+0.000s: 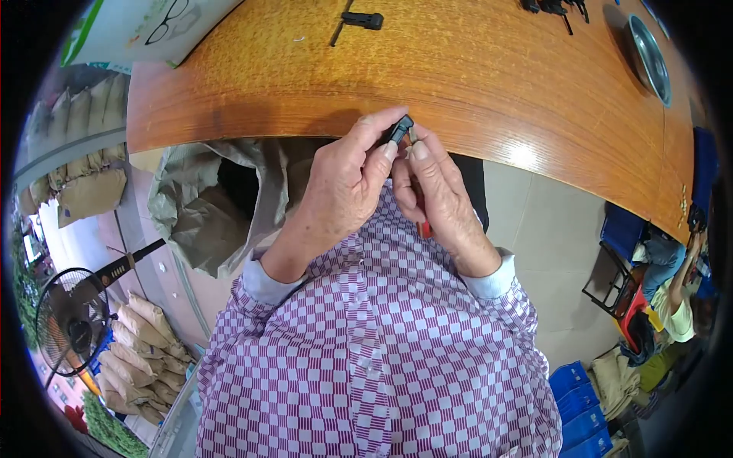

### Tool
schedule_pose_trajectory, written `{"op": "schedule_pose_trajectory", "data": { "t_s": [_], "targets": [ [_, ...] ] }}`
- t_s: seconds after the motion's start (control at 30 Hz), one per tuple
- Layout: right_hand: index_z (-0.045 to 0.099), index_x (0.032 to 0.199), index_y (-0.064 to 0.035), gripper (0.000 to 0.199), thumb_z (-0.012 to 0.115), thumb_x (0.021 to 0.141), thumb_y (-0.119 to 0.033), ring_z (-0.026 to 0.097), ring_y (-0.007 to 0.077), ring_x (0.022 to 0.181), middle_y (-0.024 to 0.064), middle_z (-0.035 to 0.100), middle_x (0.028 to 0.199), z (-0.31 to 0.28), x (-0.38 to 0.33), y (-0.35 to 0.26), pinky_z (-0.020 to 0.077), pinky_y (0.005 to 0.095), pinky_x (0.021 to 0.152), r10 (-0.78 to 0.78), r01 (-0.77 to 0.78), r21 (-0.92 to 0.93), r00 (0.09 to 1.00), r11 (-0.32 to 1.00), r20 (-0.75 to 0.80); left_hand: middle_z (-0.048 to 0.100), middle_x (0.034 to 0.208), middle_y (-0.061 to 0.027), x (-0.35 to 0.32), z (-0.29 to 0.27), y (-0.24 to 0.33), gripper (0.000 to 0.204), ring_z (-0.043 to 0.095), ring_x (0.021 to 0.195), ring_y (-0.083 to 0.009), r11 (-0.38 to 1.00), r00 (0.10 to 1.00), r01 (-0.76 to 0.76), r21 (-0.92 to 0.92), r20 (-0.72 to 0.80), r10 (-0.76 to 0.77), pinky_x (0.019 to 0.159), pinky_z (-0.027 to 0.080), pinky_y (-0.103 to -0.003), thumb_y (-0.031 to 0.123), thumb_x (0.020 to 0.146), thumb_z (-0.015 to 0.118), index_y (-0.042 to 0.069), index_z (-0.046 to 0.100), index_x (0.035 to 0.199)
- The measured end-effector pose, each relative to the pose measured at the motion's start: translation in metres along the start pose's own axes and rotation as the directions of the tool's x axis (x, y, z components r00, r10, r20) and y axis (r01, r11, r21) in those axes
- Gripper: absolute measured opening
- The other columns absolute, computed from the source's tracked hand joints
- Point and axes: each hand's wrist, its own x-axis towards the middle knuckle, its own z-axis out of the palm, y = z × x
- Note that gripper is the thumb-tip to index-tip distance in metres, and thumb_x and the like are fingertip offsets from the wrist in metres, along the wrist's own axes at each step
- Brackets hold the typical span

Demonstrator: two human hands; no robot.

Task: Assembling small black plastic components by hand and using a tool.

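Head view: fingers [391, 149] hide most of the small black part [398, 130].

A small workshop or warehouse: a broad varnished wooden surface [489, 84] strewn with small black plastic parts [362, 20], stacked tan filled sacks [141, 336] along the wall, an open grey-brown sack [202, 206], and a black standing fan [72, 320].

A glossy wooden table [473, 69] curves just beyond the grip, catching a bright glare to its right. A metal bowl [649, 49] sits far right on it. Left of the grip gapes an open paper sack [206, 206]; farther down-left stand a fan [72, 320] and stacked sacks [141, 343]. Pale floor tiles [542, 252] lie to the right.
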Motion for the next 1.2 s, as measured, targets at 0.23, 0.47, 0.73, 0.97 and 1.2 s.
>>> {"op": "schedule_pose_trajectory", "data": {
  "t_s": [0.23, 0.47, 0.73, 0.97, 1.2],
  "targets": [
    [0.036, 0.131, -0.0071, 0.039, 0.035, 0.101, -0.032, 0.028, 0.0036, 0.047, -0.0038, 0.036, 0.06, -0.005, 0.0, 0.007, 0.0225, 0.0185, 0.041, -0.031, 0.031, 0.023, 0.999, 0.999, 0.032, 0.065, 0.093, -0.0148, 0.003, 0.011, 0.0, 0.034, 0.067, 0.077, -0.0216, 0.985, 0.997, -0.068, 0.161, -0.026, 0.074, 0.065, 0.051, -0.028, -0.001, 0.087, 0.056, 0.004, 0.054, 0.121],
    [0.039, 0.128, -0.0081, 0.035, 0.035, 0.102, -0.03, 0.029, 0.0041, 0.047, -0.0035, 0.035, 0.06, -0.002, 0.005, 0.009, 0.0237, 0.0185, 0.041, -0.047, 0.048, -0.004, 0.997, 0.999, 0.056, 0.065, 0.094, -0.0153, 0.005, 0.011, 0.0, 0.031, 0.067, 0.08, -0.023, 0.961, 0.982, -0.148, 0.232, -0.077, 0.17, 0.066, 0.052, -0.03, -0.003, 0.085, 0.057, 0.003, 0.058, 0.116],
    [0.04, 0.129, -0.0105, 0.036, 0.039, 0.1, -0.033, 0.034, 0.0071, 0.047, -0.001, 0.041, 0.06, 0.004, 0.026, -0.002, 0.0283, 0.0209, 0.041, 0.193, -0.208, 0.029, 0.944, 0.978, 0.268, 0.065, 0.097, -0.0157, -0.004, -0.021, -0.005, 0.03, 0.066, 0.083, -0.0242, 0.909, 0.954, -0.193, 0.37, -0.146, 0.262, 0.069, 0.053, -0.03, -0.005, 0.083, 0.056, 0.001, 0.059, 0.112],
    [0.048, 0.121, -0.0064, 0.042, 0.055, 0.092, -0.036, 0.058, 0.0199, 0.055, 0.0109, 0.063, 0.07, 0.004, 0.087, -0.046, 0.048, 0.0328, 0.052, -0.255, 0.271, -0.953, 0.939, 0.137, 0.231, 0.062, 0.105, -0.0151, -0.082, -0.118, -0.047, 0.03, 0.065, 0.084, -0.0249, 0.935, 0.86, 0.274, 0.227, -0.493, -0.132, 0.075, 0.051, -0.03, 0.002, 0.087, 0.053, 0.001, 0.054, 0.118],
    [0.055, 0.108, -0.0056, 0.027, 0.063, 0.087, -0.022, 0.065, 0.0333, 0.066, 0.0165, 0.064, 0.074, -0.026, 0.147, -0.05, 0.0484, 0.0387, 0.053, -0.486, 0.111, -0.923, 0.823, -0.369, 0.294, 0.06, 0.108, -0.012, -0.108, -0.154, -0.076, 0.029, 0.064, 0.083, -0.0184, 0.634, 0.938, 0.311, 0.708, -0.335, -0.087, 0.074, 0.051, -0.027, 0.006, 0.092, 0.048, 0.0, 0.051, 0.121]
  ]
}}
